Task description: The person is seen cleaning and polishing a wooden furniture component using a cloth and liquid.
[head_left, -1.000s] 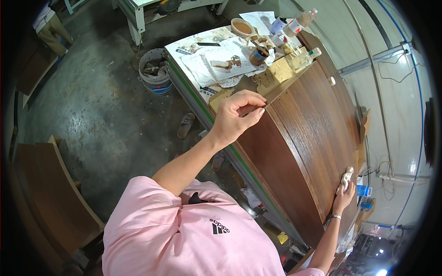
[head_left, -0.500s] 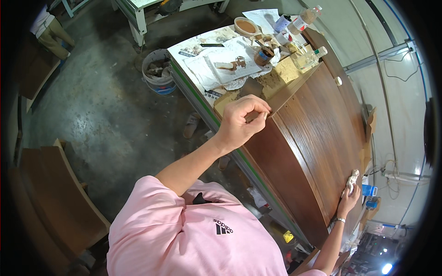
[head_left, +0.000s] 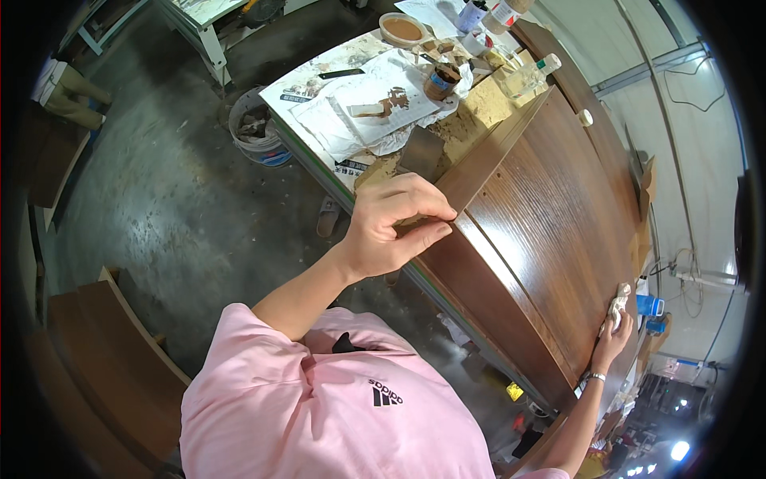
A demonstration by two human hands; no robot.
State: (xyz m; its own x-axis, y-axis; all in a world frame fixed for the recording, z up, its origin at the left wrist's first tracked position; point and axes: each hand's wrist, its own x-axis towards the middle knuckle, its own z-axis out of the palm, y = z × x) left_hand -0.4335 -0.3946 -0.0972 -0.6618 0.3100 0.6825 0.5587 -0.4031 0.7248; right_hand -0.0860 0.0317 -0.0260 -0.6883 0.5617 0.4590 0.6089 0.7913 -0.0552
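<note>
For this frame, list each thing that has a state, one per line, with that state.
Left hand: fingers pinched at the edge of the wooden panel.
Right hand: pressing a white cloth on the panel's far edge.
Wooden panel: lying flat, glossy.
Small tub: open, brown paste inside.
Bowl: upright, brown contents.
Clear bottle: capped, lying down.

The left hand (head_left: pixel 391 231) hides whatever its fingers (head_left: pixel 427 233) pinch.

My fingers (head_left: pixel 423 209) are sitting at the panel's (head_left: pixel 550 215) near corner, and its broad brown face is lying open toward my right hand (head_left: pixel 613 329). Cans, bottles and smeared papers (head_left: pixel 375 108) are crowding the desk (head_left: pixel 471 112) beyond the panel's end.
</note>
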